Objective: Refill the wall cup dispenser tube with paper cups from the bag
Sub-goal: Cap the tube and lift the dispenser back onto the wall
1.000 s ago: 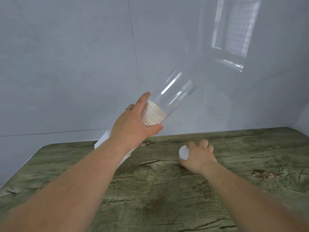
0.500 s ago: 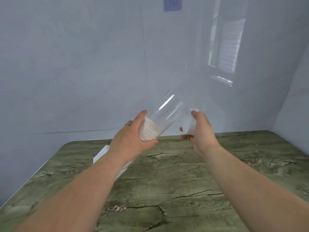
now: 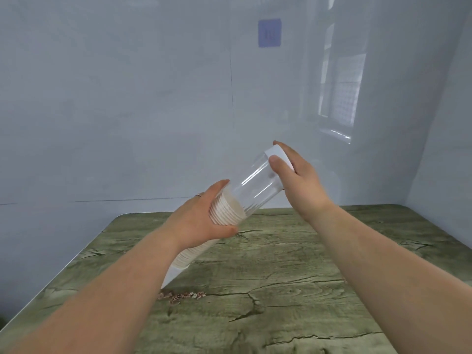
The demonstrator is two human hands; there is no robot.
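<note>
A clear dispenser tube [image 3: 255,186] is held tilted above the table, its upper end pointing up and to the right. Inside its lower half sits a stack of white paper cups [image 3: 227,209], and more cup rims show under my wrist [image 3: 189,256]. My left hand [image 3: 201,221] is wrapped around the tube where the cups are. My right hand [image 3: 293,175] holds a white cap [image 3: 277,153] pressed onto the tube's upper end. A white base piece [image 3: 169,275] closes the tube's lower end near the table.
The green wood-grain table [image 3: 281,290] spreads below both arms, its rounded left edge near the wall. A blue square mount [image 3: 269,33] is stuck high on the grey wall. A window reflection shines on the wall at right.
My right hand rose from the table with the white cap and brought it to the tube's upper end. My view tilted upward, revealing the blue mount. My left hand kept its grip.
</note>
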